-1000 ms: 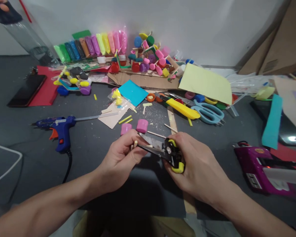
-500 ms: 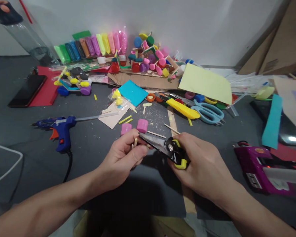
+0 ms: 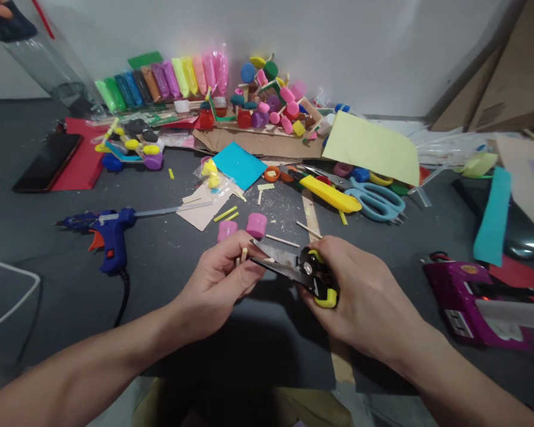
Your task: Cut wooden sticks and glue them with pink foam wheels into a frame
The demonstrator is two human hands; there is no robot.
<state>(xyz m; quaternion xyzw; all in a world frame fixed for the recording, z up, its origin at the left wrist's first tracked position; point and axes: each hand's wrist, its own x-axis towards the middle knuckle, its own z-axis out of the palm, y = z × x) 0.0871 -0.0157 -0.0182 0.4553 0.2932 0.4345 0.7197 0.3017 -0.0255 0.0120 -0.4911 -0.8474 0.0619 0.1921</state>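
My left hand (image 3: 218,284) is closed in a pinch on a small wooden stick (image 3: 244,255), held upright just above the dark table. My right hand (image 3: 360,296) grips black and yellow cutters (image 3: 293,267); their steel blades are parted and point left at the stick beside my left thumb. Two pink clay cylinders (image 3: 256,225) stand on the table right behind my hands. Thin wooden sticks (image 3: 282,240) lie beside them.
A blue glue gun (image 3: 109,228) lies at left with its cord. Behind are a yellow utility knife (image 3: 329,194), light blue scissors (image 3: 376,201), a yellow sheet (image 3: 371,148), clay packs (image 3: 160,83) and clay models. A purple device (image 3: 467,293) sits at right, a phone (image 3: 48,161) at far left.
The cutter blades closed half a second ago and have parted again now. Both hands stay in the same spot with only slight shifts.
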